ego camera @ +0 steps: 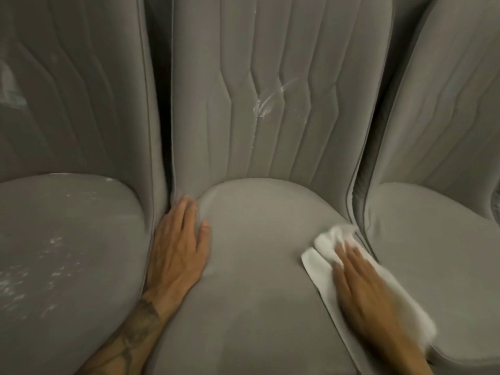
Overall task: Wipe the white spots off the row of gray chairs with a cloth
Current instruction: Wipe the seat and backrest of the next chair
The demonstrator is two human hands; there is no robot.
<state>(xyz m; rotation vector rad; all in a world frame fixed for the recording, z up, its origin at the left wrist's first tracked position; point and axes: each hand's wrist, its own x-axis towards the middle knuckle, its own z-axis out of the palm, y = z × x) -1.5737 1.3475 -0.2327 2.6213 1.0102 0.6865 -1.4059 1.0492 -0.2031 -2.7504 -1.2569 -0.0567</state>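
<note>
Head view: right hand (362,288) flat, fingers straight, pressing white cloth (324,247) onto right edge of middle chair seat (257,253); cloth looks thin, soft, light, likely to bunch or slip, so best held under a spread palm, not pinched; left hand (176,247) open, resting on seat's left edge beside the gap; upholstery padded, yielding, with stitched ribs; white streaks (267,102) remain on middle backrest; white spots (51,244) speckle left chair seat (67,266); right chair (433,253) looks clean; room dim, nothing else visible.
</note>
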